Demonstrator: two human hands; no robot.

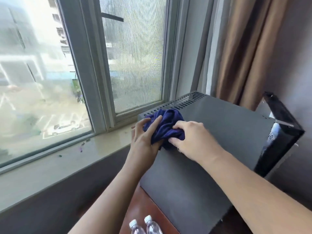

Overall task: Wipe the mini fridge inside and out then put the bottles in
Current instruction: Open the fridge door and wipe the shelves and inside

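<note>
Grips cloth [166, 124] in right hand [190, 141], fingers curled into the folds, knuckles up. Lays left hand [146, 134] along the cloth's left side, fingers near straight and pressed flat to the fabric. Holds the bunched cloth down on the fridge [219, 130] top, at the corner by the vents [177, 103], just beside the sill [76, 152].

Leaves most of the grey top bare to the right of both hands, running long toward the open door [285, 132] at the far end. Puts the right hand nearer that stretch; points to a rightward sweep along the top as the likely next stroke; calls for a cloth spread flatter than this ball to cover the width. Shows a grey side wall dropping from under the hands toward the table [143, 205]. Hides the inside from this angle; cannot tell its state.

Stands 2 bottles [152, 227] upright on the table at the bottom edge, caps on, between the forearms and closer to the left one, well apart from the door. Judged from this: outside wipe under way, early in the task, inside and loading not yet done. Risks little beyond the cloth snagging on the vent slots or a wrist knocking the door. Backs it all with a window [135, 56] and a brown curtain [244, 56] behind the fridge.
</note>
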